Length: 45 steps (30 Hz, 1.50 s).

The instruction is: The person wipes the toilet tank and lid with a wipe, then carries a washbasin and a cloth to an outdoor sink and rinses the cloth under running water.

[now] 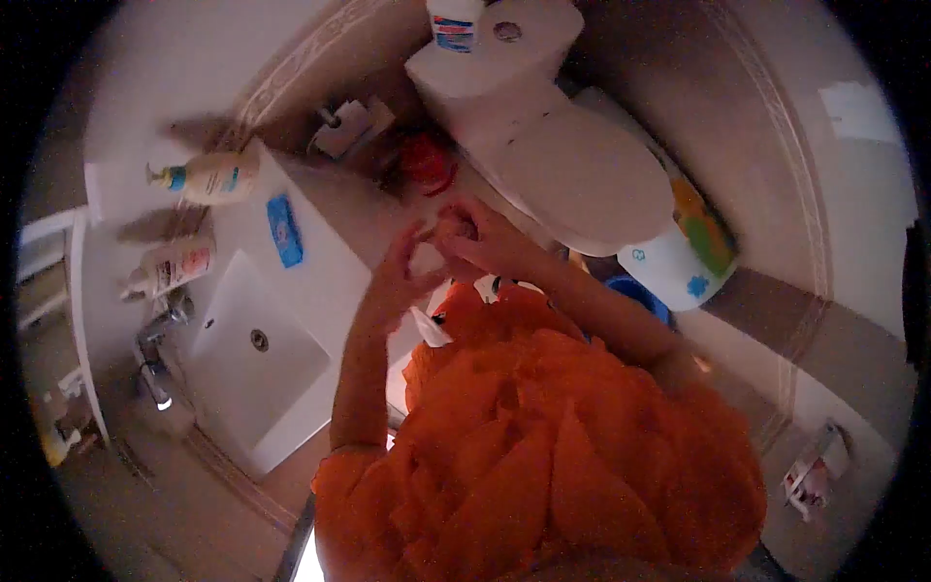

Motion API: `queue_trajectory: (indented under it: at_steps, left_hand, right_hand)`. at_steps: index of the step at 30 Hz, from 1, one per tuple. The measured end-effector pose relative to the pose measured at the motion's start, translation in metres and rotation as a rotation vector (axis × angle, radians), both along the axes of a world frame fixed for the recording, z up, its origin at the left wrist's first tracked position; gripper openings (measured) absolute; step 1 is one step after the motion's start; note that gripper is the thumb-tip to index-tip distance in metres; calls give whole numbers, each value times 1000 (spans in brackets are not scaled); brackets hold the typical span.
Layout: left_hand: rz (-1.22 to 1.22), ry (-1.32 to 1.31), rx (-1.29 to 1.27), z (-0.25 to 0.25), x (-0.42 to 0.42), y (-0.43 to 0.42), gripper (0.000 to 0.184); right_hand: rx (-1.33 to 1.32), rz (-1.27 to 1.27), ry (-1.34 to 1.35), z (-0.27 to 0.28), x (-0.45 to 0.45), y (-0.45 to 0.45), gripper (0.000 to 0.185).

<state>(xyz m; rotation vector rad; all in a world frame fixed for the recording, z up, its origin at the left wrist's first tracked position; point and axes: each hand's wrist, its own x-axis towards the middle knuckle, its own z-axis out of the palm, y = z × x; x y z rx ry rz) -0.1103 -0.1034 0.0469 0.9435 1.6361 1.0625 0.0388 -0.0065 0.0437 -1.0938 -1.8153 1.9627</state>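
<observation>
I held both hands in front of my body, close together, above the gap between the worktop (301, 209) and the toilet (592, 179). My right hand (475, 238) was partly closed, its fingers curled inward, and its near side came right up to my left hand (412, 262). The left was half open, fingers bent toward the right. A pale patch (425, 257) showed between them; the picture was too dim and grainy for me to tell whether I was gripping it or it was simply something seen beyond. A white scrap (432, 328) showed just below my left hand, against the front of my orange top (543, 436); I could not tell whether my fingers touched it.

To my left, the worktop carried a blue packet (284, 231) and a pump bottle with a teal collar (206, 179). A second pump bottle (175, 267) stood near the tap (160, 335), beside the sink (223, 388).

Ahead, a red object (427, 163) was low down beyond my hands, near a paper holder (349, 126). A white bottle with a blue and red label (454, 27) stood on the toilet tank; the toilet's lid was down.
</observation>
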Motion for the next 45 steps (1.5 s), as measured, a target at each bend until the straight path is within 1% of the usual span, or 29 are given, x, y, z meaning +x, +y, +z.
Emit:
queue_trajectory:
  at_steps: [1,2,3,5,6,7,8,9,11,12,14,17,18,19,20,22,23,24,26,27,28,30,31,32,34,36,41,43,45]
  left_hand:
    - [-7,-55,-44,-7,10,4,34]
    - [-3,-219,-228,-1,14,9,31]
    - [4,-381,-414,3,16,14,28]
    - [226,-696,-233,-35,14,15,25]
    - [339,-856,-138,-41,14,16,24]
    - [391,-892,-148,-42,15,19,24]
    - [442,-929,-158,-30,20,25,25]
    - [495,-963,-170,-24,26,29,27]
    - [409,-929,-136,-33,38,33,28]
    - [367,-911,-114,-36,41,34,29]
    - [383,-937,-116,-32,48,39,30]
    - [416,-952,-117,-42,48,43,32]
    - [429,-954,-116,-51,46,41,33]
    - [372,-882,-85,-72,38,38,35]
    - [317,-814,-56,-99,27,31,37]
    - [302,-757,-10,-113,8,23,41]
    - [343,-773,4,-110,3,18,42]
    - [374,-772,-1,-101,5,18,43]
    - [427,-760,-32,-77,15,21,45]
    - [449,-747,-57,-72,22,23,45]
    - [506,-773,-96,-77,28,21,44]
    - [586,-813,-183,-91,40,16,42]
    - [608,-828,-229,-96,45,14,42]
    - [595,-828,-285,-100,51,13,41]
    - [578,-808,-397,-101,64,12,39]
    - [581,-750,-507,-102,78,17,38]
    - [542,-711,-609,-105,94,24,37]
    - [531,-688,-633,-112,98,24,38]
    - [534,-689,-628,-120,99,21,39]
  right_hand:
    - [-27,-14,44,15,1,4,41]
    - [-51,-26,86,23,3,4,42]
    - [261,-98,78,19,4,2,43]
    - [884,-231,58,2,9,2,46]
    - [811,-174,65,3,10,-1,48]
    - [736,-120,77,4,14,-7,49]
    - [661,-67,87,4,17,-12,50]
    - [639,-69,96,-4,19,-16,51]
    - [585,-68,112,-25,23,-21,52]
    - [520,-65,89,-29,24,-19,49]
    - [387,-56,42,-34,26,-10,44]
    - [315,0,16,-46,36,-5,28]
    - [367,60,-79,-53,43,-2,30]
    - [419,122,-171,-64,54,3,33]
    - [469,187,-266,-80,70,9,35]
    - [640,-160,-403,-170,114,21,21]
    - [557,-200,-447,-127,131,48,28]
    - [565,-402,-462,-165,158,56,24]
    - [811,-432,-793,-193,212,72,16]
    - [910,-415,-848,-223,242,70,17]
    - [1012,-398,-899,-262,271,63,18]
    - [754,-522,-716,-349,326,45,18]
    - [687,-516,-741,-362,330,43,18]
    - [620,-508,-768,-375,333,41,18]
    - [617,-355,-1051,-367,324,45,18]
    - [533,-330,-1057,-385,322,50,18]
    - [252,-342,-1063,-445,334,57,21]
    - [230,-322,-994,-467,343,57,23]
    - [344,-327,-989,-481,347,55,24]
